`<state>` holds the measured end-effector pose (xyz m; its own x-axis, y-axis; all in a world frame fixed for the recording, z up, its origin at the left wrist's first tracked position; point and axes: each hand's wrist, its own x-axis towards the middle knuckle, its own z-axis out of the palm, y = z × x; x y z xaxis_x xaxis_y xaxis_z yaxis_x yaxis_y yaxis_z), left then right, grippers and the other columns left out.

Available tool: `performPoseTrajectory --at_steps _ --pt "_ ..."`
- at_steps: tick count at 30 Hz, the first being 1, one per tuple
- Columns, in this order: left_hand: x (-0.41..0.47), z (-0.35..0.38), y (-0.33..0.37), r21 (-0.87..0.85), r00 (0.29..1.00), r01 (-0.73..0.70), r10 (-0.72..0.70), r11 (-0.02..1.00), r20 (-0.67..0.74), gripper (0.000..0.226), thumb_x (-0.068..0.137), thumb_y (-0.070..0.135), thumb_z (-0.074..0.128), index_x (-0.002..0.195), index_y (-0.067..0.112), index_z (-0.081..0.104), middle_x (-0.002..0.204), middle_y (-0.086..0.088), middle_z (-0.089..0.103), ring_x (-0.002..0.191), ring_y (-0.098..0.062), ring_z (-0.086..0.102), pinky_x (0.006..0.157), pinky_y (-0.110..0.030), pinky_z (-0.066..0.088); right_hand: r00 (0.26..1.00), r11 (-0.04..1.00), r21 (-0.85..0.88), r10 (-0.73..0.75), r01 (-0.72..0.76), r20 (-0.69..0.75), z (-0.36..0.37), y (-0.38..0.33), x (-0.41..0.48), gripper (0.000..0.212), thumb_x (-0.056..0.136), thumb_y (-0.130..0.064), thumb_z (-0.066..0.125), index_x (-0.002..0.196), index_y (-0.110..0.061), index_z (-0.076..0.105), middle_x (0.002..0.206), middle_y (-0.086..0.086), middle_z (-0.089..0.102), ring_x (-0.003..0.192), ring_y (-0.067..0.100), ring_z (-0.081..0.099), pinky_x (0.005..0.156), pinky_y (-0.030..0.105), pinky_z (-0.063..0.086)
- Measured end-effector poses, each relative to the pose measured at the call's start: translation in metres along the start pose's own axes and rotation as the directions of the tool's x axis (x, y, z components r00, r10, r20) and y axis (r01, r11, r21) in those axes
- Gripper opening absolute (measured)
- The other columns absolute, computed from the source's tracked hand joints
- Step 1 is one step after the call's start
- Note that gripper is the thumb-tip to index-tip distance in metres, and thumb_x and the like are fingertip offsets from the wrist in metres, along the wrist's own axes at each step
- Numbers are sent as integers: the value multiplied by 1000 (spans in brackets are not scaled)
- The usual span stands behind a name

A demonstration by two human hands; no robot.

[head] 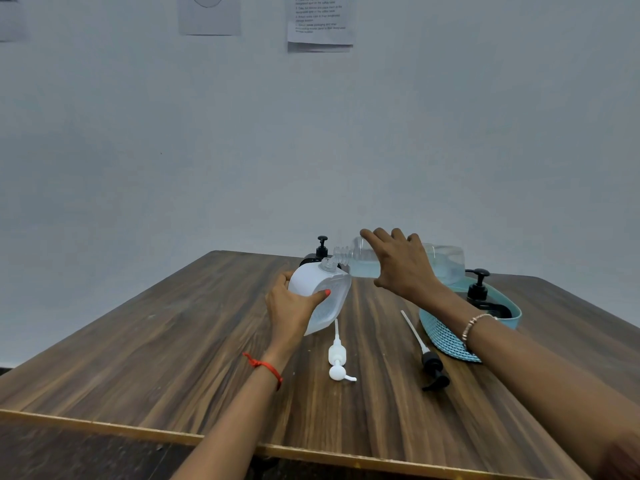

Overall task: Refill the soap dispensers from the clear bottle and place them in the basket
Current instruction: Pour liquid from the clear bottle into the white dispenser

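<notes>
My left hand (292, 306) grips a white soap dispenser (323, 296) with its pump off, tilted on the table. My right hand (403, 265) holds the clear bottle (446, 261) on its side, its threaded neck at the dispenser's open mouth. Pale liquid lies in the bottle. The white pump (337, 358) and a black pump (431, 365) lie loose on the table in front. A black dispenser (479, 292) stands in the blue basket (446, 337) at the right. Behind the white one stands another black dispenser (320, 252), mostly hidden.
The wooden table (173, 341) ends at a pale front edge near me and meets a grey wall at the back. Papers (320, 22) hang on the wall.
</notes>
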<state>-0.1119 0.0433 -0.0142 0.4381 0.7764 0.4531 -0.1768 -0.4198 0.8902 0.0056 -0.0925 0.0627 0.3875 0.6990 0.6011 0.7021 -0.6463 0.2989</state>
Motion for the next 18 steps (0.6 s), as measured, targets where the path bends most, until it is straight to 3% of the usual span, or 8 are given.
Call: performPoseTrajectory --at_steps 18 --pt "-1 -4 -3 10 1000 -3 3 1000 1 52 60 24 88 94 19 49 93 3 53 91 -20 53 71 -35 49 1000 1000 3 1 -1 19 0 -4 -1 79 69 -16 71 136 -21 30 122 3 50 105 28 49 86 41 37"
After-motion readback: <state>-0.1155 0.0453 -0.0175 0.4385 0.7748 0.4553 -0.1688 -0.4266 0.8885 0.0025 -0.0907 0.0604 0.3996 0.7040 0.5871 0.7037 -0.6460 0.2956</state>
